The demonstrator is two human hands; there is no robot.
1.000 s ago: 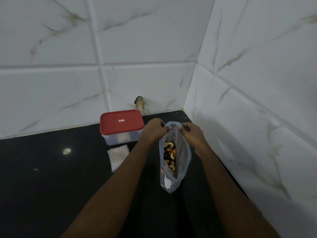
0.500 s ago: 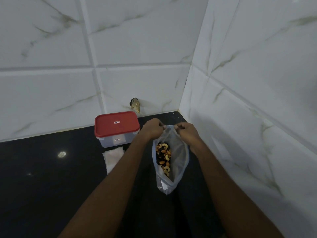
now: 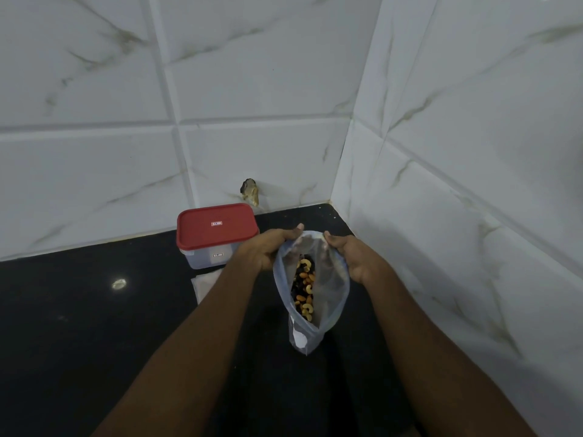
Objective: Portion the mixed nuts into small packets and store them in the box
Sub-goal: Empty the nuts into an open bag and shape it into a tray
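Observation:
A clear plastic bag (image 3: 331,285) of mixed nuts (image 3: 304,287) hangs above the black counter near the wall corner. My left hand (image 3: 268,249) grips the left side of its mouth and my right hand (image 3: 350,257) grips the right side, holding the mouth wide apart. Cashews, almonds and dark pieces show inside. A clear box with a red lid (image 3: 216,227), shut, stands on the counter to the left of my left hand. A stack of small clear packets (image 3: 202,283) lies in front of the box, partly hidden by my left forearm.
The black counter (image 3: 79,326) runs to the left and toward me. White marble-look tiled walls meet in a corner (image 3: 339,171) just behind the bag. A chipped hole in the tile (image 3: 250,190) sits above the box.
The bag's mouth has been pulled wider apart by both hands, showing more of the nuts. The view has shifted slightly; the box and packets have not moved.

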